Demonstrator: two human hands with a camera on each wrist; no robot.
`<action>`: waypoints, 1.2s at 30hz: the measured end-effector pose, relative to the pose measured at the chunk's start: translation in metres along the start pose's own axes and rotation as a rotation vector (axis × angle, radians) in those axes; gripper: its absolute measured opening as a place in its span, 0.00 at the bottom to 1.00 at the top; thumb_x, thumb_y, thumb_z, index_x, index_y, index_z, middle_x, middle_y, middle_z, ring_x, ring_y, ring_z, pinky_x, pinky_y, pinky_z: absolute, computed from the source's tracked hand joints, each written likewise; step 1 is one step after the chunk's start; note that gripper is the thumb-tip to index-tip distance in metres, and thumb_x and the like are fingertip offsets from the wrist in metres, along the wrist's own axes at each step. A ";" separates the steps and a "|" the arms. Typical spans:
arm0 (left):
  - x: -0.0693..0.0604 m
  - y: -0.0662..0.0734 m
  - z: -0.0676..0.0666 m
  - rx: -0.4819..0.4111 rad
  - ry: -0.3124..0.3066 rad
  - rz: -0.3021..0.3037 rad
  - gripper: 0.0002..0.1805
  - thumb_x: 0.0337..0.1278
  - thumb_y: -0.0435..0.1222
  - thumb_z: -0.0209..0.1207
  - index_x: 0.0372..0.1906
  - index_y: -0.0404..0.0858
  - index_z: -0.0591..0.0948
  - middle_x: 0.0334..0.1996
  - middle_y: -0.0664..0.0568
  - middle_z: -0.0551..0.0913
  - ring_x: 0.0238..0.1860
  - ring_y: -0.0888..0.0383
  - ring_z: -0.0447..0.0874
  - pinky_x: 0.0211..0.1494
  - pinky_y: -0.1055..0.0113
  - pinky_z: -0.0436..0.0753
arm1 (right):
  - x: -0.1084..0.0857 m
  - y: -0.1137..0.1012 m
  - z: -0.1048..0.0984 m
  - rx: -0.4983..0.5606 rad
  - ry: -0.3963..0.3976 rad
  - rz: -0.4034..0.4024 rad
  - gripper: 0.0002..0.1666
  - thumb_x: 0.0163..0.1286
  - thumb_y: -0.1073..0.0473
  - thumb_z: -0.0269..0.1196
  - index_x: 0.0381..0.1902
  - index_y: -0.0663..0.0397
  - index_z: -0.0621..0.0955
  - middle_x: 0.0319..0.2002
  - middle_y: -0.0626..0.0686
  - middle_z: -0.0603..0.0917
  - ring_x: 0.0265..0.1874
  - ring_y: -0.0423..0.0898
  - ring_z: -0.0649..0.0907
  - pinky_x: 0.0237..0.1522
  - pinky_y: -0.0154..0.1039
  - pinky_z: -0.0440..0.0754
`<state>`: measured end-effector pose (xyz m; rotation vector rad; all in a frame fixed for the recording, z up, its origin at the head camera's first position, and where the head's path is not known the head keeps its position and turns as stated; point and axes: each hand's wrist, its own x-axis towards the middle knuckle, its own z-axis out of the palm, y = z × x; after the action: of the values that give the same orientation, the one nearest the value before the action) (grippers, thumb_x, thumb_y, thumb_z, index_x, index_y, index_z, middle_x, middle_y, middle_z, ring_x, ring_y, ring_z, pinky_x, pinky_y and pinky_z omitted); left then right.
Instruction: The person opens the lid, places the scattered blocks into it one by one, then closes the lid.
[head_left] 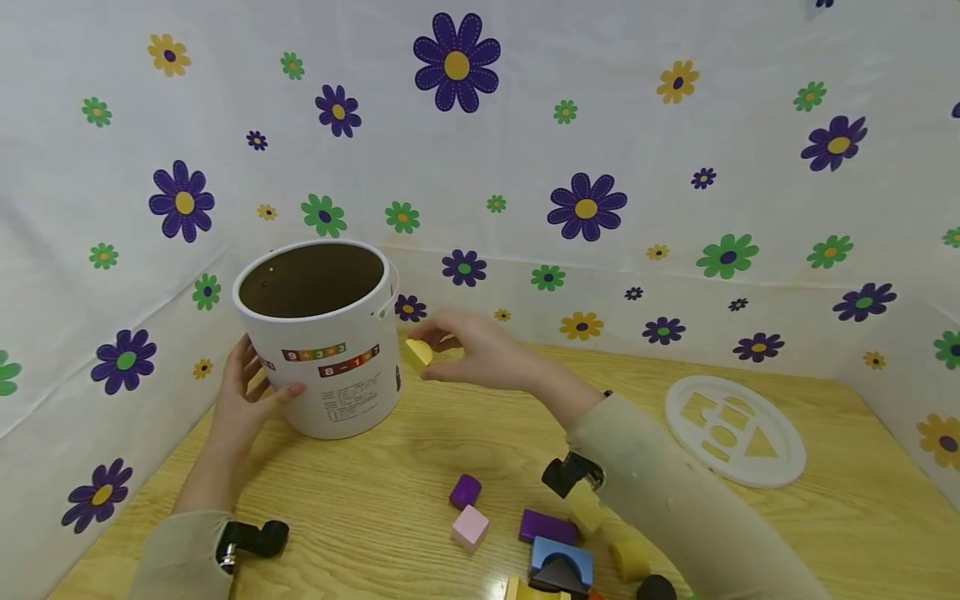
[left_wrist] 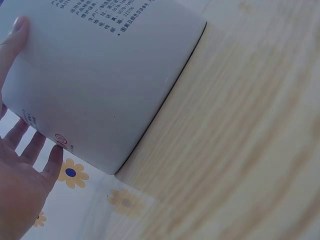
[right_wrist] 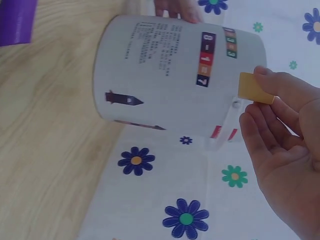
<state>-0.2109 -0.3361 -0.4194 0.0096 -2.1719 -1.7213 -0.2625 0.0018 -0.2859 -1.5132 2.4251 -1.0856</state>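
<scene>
A white bucket (head_left: 341, 375) with printed sums and a dark interior stands upright at the left of the wooden table. My left hand (head_left: 243, 400) rests on its near left side, thumb across the front and fingers spread along the wall; the left wrist view shows these fingers (left_wrist: 32, 145) touching it. Right of the bucket, just below rim height, my right hand (head_left: 480, 350) pinches a small yellow block (head_left: 420, 353) between thumb and fingers. In the right wrist view, this yellow block (right_wrist: 255, 88) appears in front of the bucket's upper part.
Near the front lie a purple block (head_left: 465, 492), a pink cube (head_left: 470, 527), a blue arch block (head_left: 561, 562) and several others, partly under my right forearm. A white lid (head_left: 738, 433) with shaped holes lies at right. Flowered cloth (head_left: 510, 167) walls the table.
</scene>
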 end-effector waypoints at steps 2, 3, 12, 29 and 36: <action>0.000 0.000 0.000 -0.004 0.000 -0.007 0.52 0.56 0.32 0.65 0.75 0.59 0.44 0.75 0.50 0.46 0.72 0.46 0.46 0.72 0.44 0.52 | 0.004 -0.004 -0.003 0.008 0.017 -0.008 0.24 0.60 0.64 0.69 0.54 0.61 0.76 0.48 0.51 0.79 0.47 0.42 0.79 0.53 0.30 0.78; 0.001 0.000 0.000 -0.006 0.000 -0.006 0.52 0.56 0.31 0.65 0.76 0.59 0.44 0.75 0.50 0.46 0.72 0.46 0.46 0.72 0.43 0.52 | 0.005 -0.006 -0.004 0.012 0.027 -0.016 0.24 0.60 0.64 0.69 0.54 0.61 0.76 0.48 0.51 0.79 0.47 0.42 0.79 0.53 0.30 0.78; 0.002 0.000 0.001 -0.002 0.000 0.006 0.51 0.56 0.33 0.65 0.75 0.60 0.45 0.74 0.51 0.47 0.72 0.46 0.46 0.72 0.43 0.52 | 0.019 -0.016 -0.002 0.076 0.129 -0.053 0.23 0.61 0.63 0.68 0.54 0.61 0.77 0.48 0.51 0.79 0.47 0.41 0.78 0.54 0.29 0.77; 0.003 -0.001 0.002 -0.024 0.002 0.003 0.51 0.55 0.31 0.65 0.75 0.58 0.46 0.74 0.50 0.48 0.72 0.46 0.47 0.72 0.43 0.52 | 0.068 -0.035 0.010 0.133 0.319 0.037 0.26 0.62 0.58 0.68 0.56 0.59 0.75 0.49 0.50 0.78 0.46 0.40 0.78 0.52 0.25 0.76; 0.002 -0.002 0.000 -0.036 0.001 0.006 0.51 0.57 0.30 0.64 0.76 0.56 0.46 0.74 0.48 0.46 0.72 0.45 0.45 0.73 0.43 0.49 | 0.085 -0.036 0.018 0.103 0.332 0.083 0.26 0.62 0.57 0.68 0.55 0.59 0.76 0.46 0.50 0.78 0.43 0.39 0.79 0.48 0.25 0.77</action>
<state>-0.2129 -0.3368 -0.4212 -0.0062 -2.1373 -1.7567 -0.2714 -0.0865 -0.2538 -1.2762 2.5603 -1.5240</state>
